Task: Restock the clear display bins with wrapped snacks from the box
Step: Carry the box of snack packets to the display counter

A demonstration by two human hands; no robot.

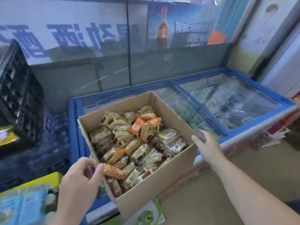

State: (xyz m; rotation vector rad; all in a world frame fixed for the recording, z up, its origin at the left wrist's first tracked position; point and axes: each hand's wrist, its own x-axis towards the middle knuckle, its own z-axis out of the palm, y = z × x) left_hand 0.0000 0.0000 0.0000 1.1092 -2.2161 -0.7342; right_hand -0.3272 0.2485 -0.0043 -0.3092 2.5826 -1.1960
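An open cardboard box (165,179) sits on the near edge of a blue chest freezer, packed with several wrapped snacks (134,143) in cream, brown and orange wrappers. My left hand (79,181) is at the box's near left corner and pinches one orange wrapped snack (113,171) between thumb and fingers. My right hand (206,143) hovers by the box's right wall with its fingers spread and relaxed, holding nothing. No clear display bins are in view.
The freezer (253,132) has sliding glass lids (230,101) stretching right behind the box. Black crates (17,98) stack at the left. Coloured cartons (27,197) lie at the lower left, a green packet (151,215) below the box, posters on the back wall.
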